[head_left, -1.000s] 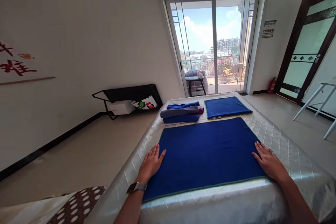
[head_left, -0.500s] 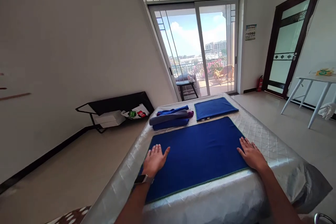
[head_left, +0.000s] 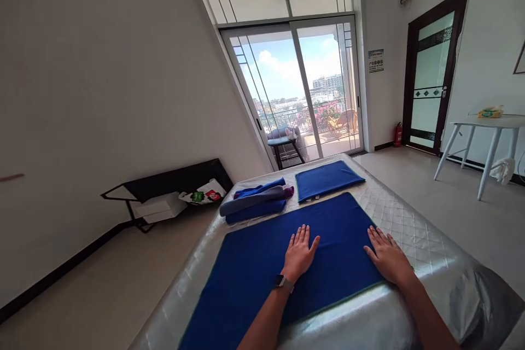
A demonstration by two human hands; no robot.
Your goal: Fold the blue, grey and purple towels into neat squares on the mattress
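Note:
A blue cloth [head_left: 246,262] with a green edge is spread flat over the silvery quilted mattress [head_left: 402,210]. Near the middle of the cloth, my left hand [head_left: 299,254], with a watch at the wrist, lies palm down with its fingers stretched out. My right hand [head_left: 388,257] rests flat on the cloth's right edge, fingers spread. Beyond the spread cloth lies a smaller, folded blue cloth [head_left: 328,179]. To its left is a pile of folded and rolled cloths [head_left: 254,205] in blue, grey and purple.
A black rack [head_left: 176,175] with a white box [head_left: 158,209] stands against the left wall. Behind the bed is a sliding glass door [head_left: 287,87] with a stool [head_left: 283,145] beyond it. A white table [head_left: 488,123] and a fire extinguisher [head_left: 397,135] are at the right.
My left hand has slid right, from the cloth's left edge to its middle. My right hand stays on the right edge. The camera view has shifted slightly.

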